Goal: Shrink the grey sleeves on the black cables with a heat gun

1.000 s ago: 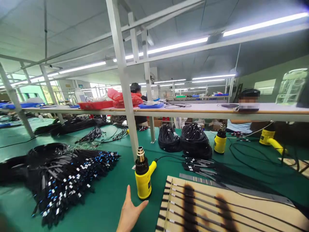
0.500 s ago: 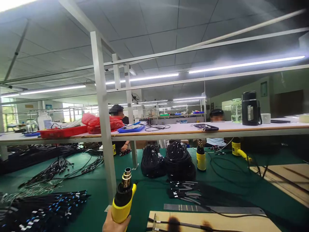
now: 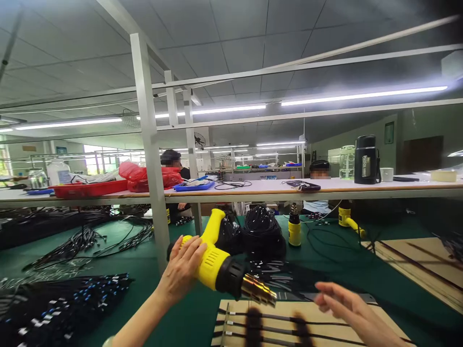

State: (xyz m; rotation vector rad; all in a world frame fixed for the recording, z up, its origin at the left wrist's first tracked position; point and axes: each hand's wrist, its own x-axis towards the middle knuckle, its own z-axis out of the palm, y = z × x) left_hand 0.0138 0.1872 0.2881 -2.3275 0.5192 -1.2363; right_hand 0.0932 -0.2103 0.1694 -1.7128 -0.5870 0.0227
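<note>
My left hand (image 3: 183, 267) is wrapped round the body of a yellow and black heat gun (image 3: 213, 262), whose metal nozzle points right and down and whose handle sticks up. Below the nozzle lies a light wooden board (image 3: 231, 340) with black cables (image 3: 267, 316) stretched across it; two dark blurred shapes cover parts of them. At the lower right, my right hand (image 3: 340, 303) is over the board's right part, fingers apart and holding nothing, slightly blurred.
A white post (image 3: 150, 144) rises left of the heat gun. Black cable coils (image 3: 262, 231) and another heat gun (image 3: 294, 229) stand behind the board. Cable bundles (image 3: 83, 303) lie at left. A shelf (image 3: 253, 193) crosses above; two people are beyond it.
My left hand has raised the heat gun and turned its nozzle from upward to the right and down. My right hand has come into view. More of the board and its cables shows.
</note>
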